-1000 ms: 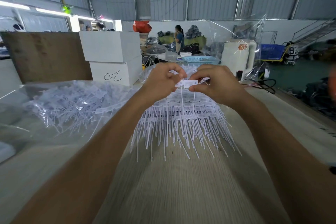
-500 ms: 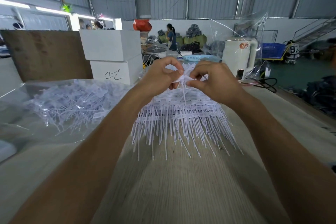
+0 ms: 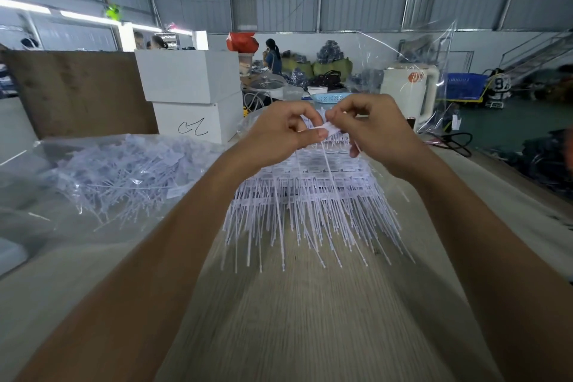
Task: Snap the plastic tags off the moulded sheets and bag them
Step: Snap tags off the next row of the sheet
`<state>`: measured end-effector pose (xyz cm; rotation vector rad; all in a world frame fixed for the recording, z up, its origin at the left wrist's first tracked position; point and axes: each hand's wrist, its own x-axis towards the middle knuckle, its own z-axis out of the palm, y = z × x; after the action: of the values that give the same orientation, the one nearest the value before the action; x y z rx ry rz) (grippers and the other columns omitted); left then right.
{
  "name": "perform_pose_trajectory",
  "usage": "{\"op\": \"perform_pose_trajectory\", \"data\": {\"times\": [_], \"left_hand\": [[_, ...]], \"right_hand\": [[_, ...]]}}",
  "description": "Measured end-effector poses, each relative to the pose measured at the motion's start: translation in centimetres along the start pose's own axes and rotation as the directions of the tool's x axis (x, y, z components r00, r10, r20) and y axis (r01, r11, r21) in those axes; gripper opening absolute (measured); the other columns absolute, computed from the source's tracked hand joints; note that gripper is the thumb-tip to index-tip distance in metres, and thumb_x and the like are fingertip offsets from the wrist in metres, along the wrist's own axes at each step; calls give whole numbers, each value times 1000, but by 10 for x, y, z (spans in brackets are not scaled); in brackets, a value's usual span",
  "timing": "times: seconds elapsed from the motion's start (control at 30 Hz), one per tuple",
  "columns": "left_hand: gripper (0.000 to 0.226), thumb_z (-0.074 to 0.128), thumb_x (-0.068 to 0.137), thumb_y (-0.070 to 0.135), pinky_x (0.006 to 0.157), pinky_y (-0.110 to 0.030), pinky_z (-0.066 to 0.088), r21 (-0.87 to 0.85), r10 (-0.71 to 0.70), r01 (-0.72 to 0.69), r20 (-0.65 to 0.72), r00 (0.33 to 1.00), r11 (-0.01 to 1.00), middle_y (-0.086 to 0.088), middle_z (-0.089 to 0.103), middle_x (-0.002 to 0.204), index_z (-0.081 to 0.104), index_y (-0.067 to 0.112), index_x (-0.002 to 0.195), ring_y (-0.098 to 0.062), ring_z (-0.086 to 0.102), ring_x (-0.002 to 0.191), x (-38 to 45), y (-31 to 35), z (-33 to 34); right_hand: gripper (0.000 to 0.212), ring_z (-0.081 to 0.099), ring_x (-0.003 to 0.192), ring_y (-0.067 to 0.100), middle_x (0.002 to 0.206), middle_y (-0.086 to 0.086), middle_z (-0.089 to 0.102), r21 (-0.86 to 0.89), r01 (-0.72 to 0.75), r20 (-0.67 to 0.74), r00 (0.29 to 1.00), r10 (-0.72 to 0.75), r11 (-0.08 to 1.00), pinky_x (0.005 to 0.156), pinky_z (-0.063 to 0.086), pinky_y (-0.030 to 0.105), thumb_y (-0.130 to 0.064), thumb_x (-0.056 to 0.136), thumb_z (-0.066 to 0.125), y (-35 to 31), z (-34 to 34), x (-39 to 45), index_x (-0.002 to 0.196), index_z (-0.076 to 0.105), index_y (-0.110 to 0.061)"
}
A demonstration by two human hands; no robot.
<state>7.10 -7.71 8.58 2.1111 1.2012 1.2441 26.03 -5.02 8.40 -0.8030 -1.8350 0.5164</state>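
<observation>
White plastic tags (image 3: 310, 195) still joined in moulded sheets lie stacked in the middle of the pale wood-grain table (image 3: 310, 319), their thin tails fanning out toward the person. Above the far end of that stack, both hands meet. The left hand (image 3: 279, 133) pinches one end of a small flat tag (image 3: 325, 129) between thumb and forefinger, its other fingers curled under. The right hand (image 3: 372, 127) pinches the other end of the same tag, fingers bent round it; the tag's thin tail hangs down between the hands toward the stack. Whether this tag is already free of its sheet cannot be told.

To the left on the table lies a clear plastic bag (image 3: 46, 195), and a loose heap of separate tags (image 3: 124, 177) rests in it, well apart from the stack. Behind the bag stand two white boxes (image 3: 192, 99), one on the other, beside a brown board (image 3: 80, 93). A light blue basket (image 3: 328, 98) sits just beyond the hands.
</observation>
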Motion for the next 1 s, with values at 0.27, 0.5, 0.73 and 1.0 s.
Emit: {"op": "perform_pose_trajectory", "data": {"times": [0.27, 0.5, 0.73, 1.0], "left_hand": [[13, 77, 88, 20, 59, -27, 35, 160, 103, -96, -38, 994, 982, -29, 58, 74, 73, 9, 94, -17, 44, 59, 1, 1, 1], [7, 74, 90, 19, 78, -28, 49, 258, 164, -136, -90, 982, 956, 6, 71, 81, 78, 17, 96, -10, 62, 75, 3, -2, -4], [22, 53, 100, -1, 71, -29, 56, 194, 108, -116, 51, 993, 974, -8, 65, 83, 63, 13, 113, -20, 67, 83, 2, -2, 2], [29, 73, 91, 14, 71, -44, 55, 136, 73, -81, 67, 995, 987, -11, 65, 98, 50, 18, 108, -23, 62, 76, 0, -4, 2]], "right_hand": [[11, 38, 50, 9, 65, -4, 45, 141, -157, 182, 975, 130, 977, 45, 32, 23, -22, 97, 68, 8, -7, -2, 96, 72, -13], [15, 42, 49, 7, 76, -2, 52, -104, -78, 168, 981, 95, 992, 42, 38, 24, -17, 102, 57, 10, -13, -5, 112, 66, -24], [24, 32, 38, 2, 45, -24, 46, -62, -116, 170, 977, 125, 991, 38, 30, 21, -15, 106, 49, 10, -11, -5, 103, 73, -15], [26, 36, 40, 4, 64, -13, 57, -120, -94, 275, 954, 124, 988, 38, 32, 19, -36, 96, 66, 10, -1, -9, 94, 72, -10]]}}
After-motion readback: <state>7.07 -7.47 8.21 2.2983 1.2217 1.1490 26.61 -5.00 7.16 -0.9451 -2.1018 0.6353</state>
